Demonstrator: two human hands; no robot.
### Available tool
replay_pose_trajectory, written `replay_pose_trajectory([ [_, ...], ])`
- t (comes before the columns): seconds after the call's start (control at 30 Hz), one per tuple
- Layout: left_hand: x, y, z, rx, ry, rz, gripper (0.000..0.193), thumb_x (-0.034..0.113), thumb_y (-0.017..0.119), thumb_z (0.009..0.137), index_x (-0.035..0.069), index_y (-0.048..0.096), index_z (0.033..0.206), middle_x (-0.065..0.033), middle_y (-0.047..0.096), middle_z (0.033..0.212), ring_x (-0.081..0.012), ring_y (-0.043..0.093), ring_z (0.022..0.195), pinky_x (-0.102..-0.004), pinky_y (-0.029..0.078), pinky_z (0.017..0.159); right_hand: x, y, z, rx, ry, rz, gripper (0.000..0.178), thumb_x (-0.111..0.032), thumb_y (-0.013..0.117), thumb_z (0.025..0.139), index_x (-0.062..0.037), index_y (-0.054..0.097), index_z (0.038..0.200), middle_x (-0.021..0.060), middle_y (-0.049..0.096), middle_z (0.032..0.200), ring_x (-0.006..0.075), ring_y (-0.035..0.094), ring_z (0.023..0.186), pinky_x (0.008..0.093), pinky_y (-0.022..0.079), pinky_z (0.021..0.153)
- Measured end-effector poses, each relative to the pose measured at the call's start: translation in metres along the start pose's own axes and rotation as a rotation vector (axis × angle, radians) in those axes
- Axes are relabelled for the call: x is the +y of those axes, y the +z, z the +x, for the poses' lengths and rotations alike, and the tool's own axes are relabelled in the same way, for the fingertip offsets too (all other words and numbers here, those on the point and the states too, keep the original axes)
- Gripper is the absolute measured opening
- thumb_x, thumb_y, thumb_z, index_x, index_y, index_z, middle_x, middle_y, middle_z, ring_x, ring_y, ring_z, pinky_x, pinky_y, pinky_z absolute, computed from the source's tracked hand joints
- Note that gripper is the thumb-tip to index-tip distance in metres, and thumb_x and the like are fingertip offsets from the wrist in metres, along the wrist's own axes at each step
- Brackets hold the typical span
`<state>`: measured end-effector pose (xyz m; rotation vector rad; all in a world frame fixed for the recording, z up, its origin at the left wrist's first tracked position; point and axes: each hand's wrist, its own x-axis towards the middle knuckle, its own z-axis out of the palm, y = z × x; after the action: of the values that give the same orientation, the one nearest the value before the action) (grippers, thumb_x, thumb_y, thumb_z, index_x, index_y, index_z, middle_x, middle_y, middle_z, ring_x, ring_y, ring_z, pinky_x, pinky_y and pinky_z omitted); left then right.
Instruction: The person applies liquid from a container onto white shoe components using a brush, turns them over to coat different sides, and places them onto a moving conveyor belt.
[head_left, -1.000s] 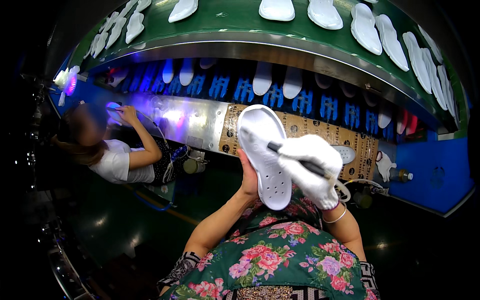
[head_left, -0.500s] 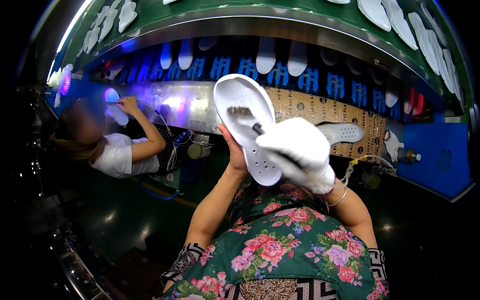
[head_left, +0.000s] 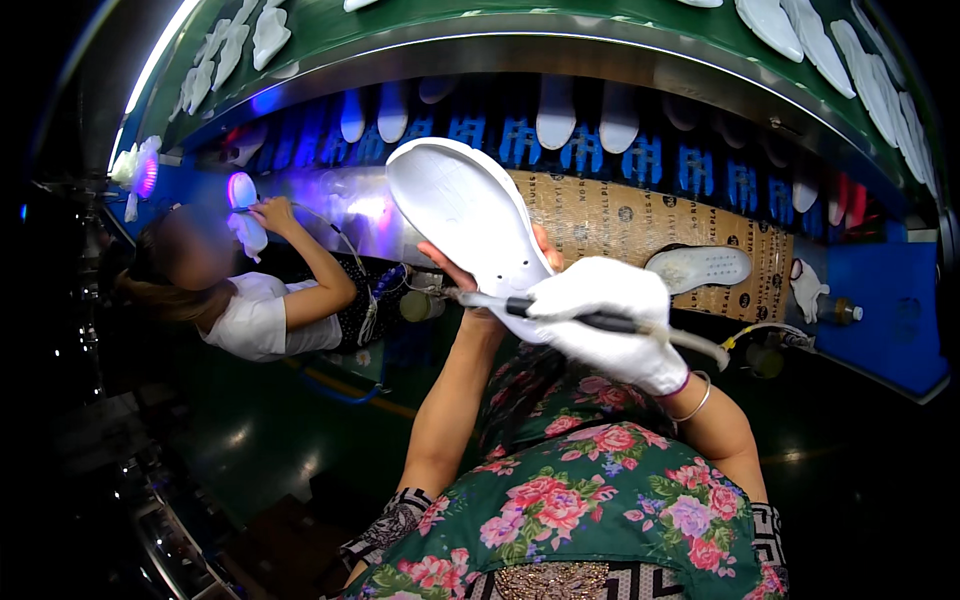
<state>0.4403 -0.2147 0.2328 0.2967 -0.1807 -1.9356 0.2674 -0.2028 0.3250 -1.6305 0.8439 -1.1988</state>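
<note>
My left hand (head_left: pixel 455 268) is closed around the middle of a white shoe sole (head_left: pixel 462 195). The sole is tilted, its wide end up and to the left. Its narrow lower part has small holes and is partly covered by my right hand (head_left: pixel 605 310). That hand wears a white knit glove and grips a brush (head_left: pixel 600 320) by its dark handle. The metal neck crosses over the lower part of the sole, and the bristle end lies close to my left wrist, blurred. A pale hose runs out behind the handle.
A grey-white insole-like piece (head_left: pixel 700 267) lies on printed brown paper (head_left: pixel 600 208). Behind stand blue racks (head_left: pixel 520 140) with white soles, under a green conveyor (head_left: pixel 560 30) carrying white pieces. A co-worker (head_left: pixel 255 310) sits at left. A bottle (head_left: pixel 842 310) stands at right.
The brush has moved from the sole's inner surface down and left, toward my left wrist. The sole has shifted left and tilted. My left fingers now show on both sides of it.
</note>
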Motion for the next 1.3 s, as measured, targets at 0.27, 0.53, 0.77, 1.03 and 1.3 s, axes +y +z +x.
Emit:
replay_pose_trajectory([
  [0.27,0.014,-0.003,0.010,-0.035,0.027,-0.070,0.122,0.102,0.042,0.053,-0.004,0.052,0.113,-0.0159,0.057,0.098,-0.0320,0.058,0.082,-0.0452,0.052,0.067,0.001,0.014,-0.001,-0.047,-0.174,-0.124,0.024,-0.003,0.077,0.073,-0.0081,0.073,0.096,0.0100,0.072,0.093,0.0255,0.069,0.082,0.0338,0.054,0.074],
  [0.53,0.030,-0.013,0.019,-0.120,0.062,0.014,0.122,0.102,0.042,0.053,-0.005,0.052,0.110,-0.0155,0.057,0.092,-0.0310,0.058,0.078,-0.0445,0.051,0.071,0.006,0.018,-0.002,-0.024,-0.221,-0.222,0.027,-0.002,0.076,0.073,-0.0089,0.071,0.098,0.0083,0.071,0.092,0.0279,0.069,0.083,0.0355,0.054,0.075],
  [0.77,0.042,-0.010,0.027,-0.048,0.084,-0.008,0.119,0.102,0.041,0.056,-0.002,0.051,0.112,-0.0157,0.057,0.093,-0.0322,0.060,0.080,-0.0462,0.053,0.071,0.013,0.013,0.001,0.118,0.046,-0.013,0.021,-0.004,0.077,0.076,-0.0068,0.073,0.097,0.0084,0.072,0.091,0.0233,0.070,0.083,0.0334,0.055,0.074],
  [1.03,0.063,-0.008,0.039,-0.070,-0.135,0.094,0.119,0.098,0.041,0.062,0.001,0.047,0.130,-0.0194,0.060,0.102,-0.0360,0.065,0.080,-0.0468,0.058,0.059,0.017,0.013,-0.002,-0.068,0.038,0.153,0.021,-0.004,0.077,0.075,-0.0076,0.073,0.095,0.0100,0.072,0.091,0.0228,0.070,0.083,0.0327,0.055,0.074],
  [1.3,0.064,-0.001,0.055,-0.144,-0.246,0.193,0.114,0.094,0.039,0.069,0.001,0.045,0.136,-0.0258,0.063,0.100,-0.0377,0.069,0.074,-0.0451,0.061,0.056,0.015,0.017,-0.006,-0.095,-0.267,-0.262,0.031,-0.001,0.077,0.073,-0.0113,0.071,0.101,0.0091,0.071,0.097,0.0280,0.068,0.084,0.0361,0.054,0.072],
])
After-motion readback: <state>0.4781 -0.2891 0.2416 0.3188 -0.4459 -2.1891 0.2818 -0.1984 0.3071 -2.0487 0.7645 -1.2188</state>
